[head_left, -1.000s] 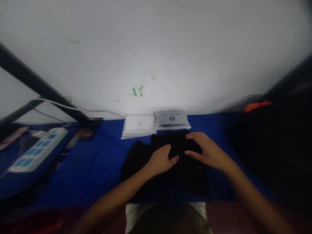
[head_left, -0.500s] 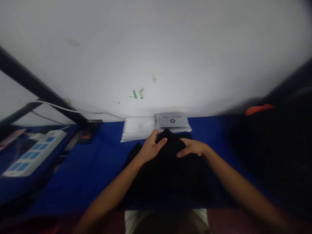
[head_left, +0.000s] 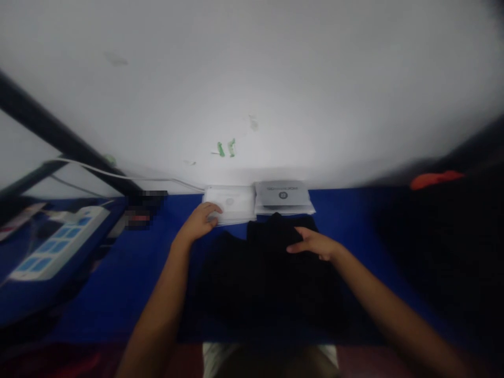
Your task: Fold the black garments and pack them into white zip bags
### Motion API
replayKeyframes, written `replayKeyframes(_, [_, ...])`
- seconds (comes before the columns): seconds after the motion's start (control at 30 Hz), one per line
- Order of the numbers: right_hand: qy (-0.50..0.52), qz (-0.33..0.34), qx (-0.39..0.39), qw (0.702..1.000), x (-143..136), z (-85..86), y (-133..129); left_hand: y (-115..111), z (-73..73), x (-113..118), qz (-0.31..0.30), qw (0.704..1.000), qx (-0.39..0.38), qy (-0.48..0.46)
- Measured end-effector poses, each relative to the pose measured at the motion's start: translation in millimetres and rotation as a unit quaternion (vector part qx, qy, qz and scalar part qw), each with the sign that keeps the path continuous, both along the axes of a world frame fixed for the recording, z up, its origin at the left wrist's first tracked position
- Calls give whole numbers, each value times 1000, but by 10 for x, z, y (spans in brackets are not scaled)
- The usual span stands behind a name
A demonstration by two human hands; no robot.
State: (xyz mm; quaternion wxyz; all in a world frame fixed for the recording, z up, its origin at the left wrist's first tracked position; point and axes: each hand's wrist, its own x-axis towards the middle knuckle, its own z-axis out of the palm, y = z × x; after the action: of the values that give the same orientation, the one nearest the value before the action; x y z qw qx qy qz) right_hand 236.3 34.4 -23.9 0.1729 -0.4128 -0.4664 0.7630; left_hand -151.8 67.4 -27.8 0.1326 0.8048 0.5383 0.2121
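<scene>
A piece of soft black cloth (head_left: pixel 263 289) lies rumpled on the blue-topped table (head_left: pixel 129 278), reaching from near the front edge toward the back. The right hand (head_left: pixel 317 245) appears to hold a raised fold between thumb and fingers near the cloth's back edge. The left hand (head_left: pixel 197 224) touches the front left corner of a flat stack of whitish plastic packets (head_left: pixel 238 199) at the table's back edge; whether it grips one cannot be told. By my judgement, the work is between handling cloth and reaching for packets; parting one thin packet would call for a light, narrow pinch. Just right of that stack sits a second, grey-topped plastic stack (head_left: pixel 293 194). That makes one visible cloth and two stacks, their packets too blurred to count. One white strip with blue panels (head_left: pixel 61 244) lies toward the left.
</scene>
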Motion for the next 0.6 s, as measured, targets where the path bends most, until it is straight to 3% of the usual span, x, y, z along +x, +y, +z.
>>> replayKeyframes(0.13, [-9, 2, 18, 1000, -11, -7, -8, 40, -61, 103, 12, 1000, 11, 3])
replayKeyframes(0.27, [1, 7, 16, 1000, -16, 5, -17, 31, -10, 184, 25, 999, 22, 32])
replayKeyframes(0.47, [1, 2, 14, 1000, -22, 29, -23, -155, 311, 232, 70, 997, 44, 13])
replayKeyframes(0.6, [6, 0, 12, 1000, -18, 22, -23, -282, 496, 346, 43, 998, 43, 29])
